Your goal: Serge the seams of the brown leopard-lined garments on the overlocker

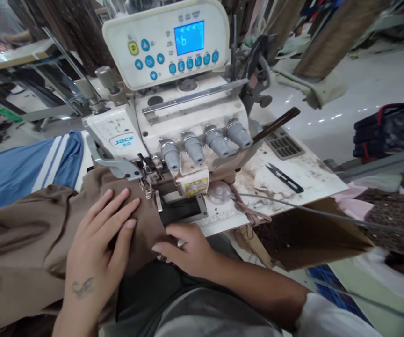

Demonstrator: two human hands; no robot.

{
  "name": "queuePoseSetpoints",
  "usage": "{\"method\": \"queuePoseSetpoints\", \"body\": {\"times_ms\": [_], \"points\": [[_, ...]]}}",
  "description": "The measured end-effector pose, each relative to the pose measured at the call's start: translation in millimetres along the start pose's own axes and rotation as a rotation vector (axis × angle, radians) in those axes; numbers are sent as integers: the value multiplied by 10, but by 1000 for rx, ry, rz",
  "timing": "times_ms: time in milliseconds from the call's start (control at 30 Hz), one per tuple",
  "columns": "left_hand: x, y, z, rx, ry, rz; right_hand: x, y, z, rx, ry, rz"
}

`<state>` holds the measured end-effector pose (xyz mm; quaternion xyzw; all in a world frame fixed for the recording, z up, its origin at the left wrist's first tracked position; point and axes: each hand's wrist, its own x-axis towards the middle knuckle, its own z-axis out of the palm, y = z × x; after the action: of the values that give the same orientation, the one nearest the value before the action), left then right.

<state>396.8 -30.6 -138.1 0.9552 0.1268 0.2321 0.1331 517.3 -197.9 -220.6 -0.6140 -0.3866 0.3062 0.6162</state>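
Observation:
Brown fabric (19, 248) spreads over the left of the machine table, and its edge runs up to the presser foot of a white overlock sewing machine (188, 107). My left hand (105, 234) lies flat on this fabric, fingers stretched toward the needle area. At the fabric's right edge, near the front of the table, my right hand (188, 248) pinches the cloth between thumb and bent forefinger. Above, the control panel (167, 44) has a lit blue display. What lies under the fabric is hidden.
Thread snips (284, 178) lie on the table's right side. A blue garment with white stripes (33, 159) is at the left. A cardboard box (314, 234) stands below the right edge, with a dark crate (391, 128) beyond. A grey cable (321, 213) crosses the right side.

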Motion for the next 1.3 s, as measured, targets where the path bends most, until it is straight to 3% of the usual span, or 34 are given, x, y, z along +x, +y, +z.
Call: {"method": "queuePoseSetpoints", "body": {"times_ms": [300, 400, 500, 567, 667, 867, 1033, 1133, 1233, 1300], "points": [[591, -473, -46, -4, -55, -94, 95, -64, 4, -78, 57, -174], [574, -305, -114, 141, 83, -153, 105, -125, -11, -1, 81, -108], [284, 32, -133, 119, 243, -26, 99, -168, -31, 71, 38, -71], [86, 198, -83, 47, 189, 38, 122, -192, -51, 85, 30, -103], [-8, 259, 61, 48, 117, -32, 206, -236, -75, 122, 82, -135], [287, -28, 215, -17, 131, -163, 266, -281, -33, 376, 41, -33], [577, -385, 180, -182, -20, -206, 169, -84, 4, 421, 54, 47], [686, -614, 130, -240, -57, -313, 169, 41, 9, 364, 18, 83], [590, -743, 43, -251, -105, -479, 192, 90, 15, 307, -11, 89], [362, -736, -14, -263, -144, -539, 201, 90, 17, 282, -27, 98]]}}
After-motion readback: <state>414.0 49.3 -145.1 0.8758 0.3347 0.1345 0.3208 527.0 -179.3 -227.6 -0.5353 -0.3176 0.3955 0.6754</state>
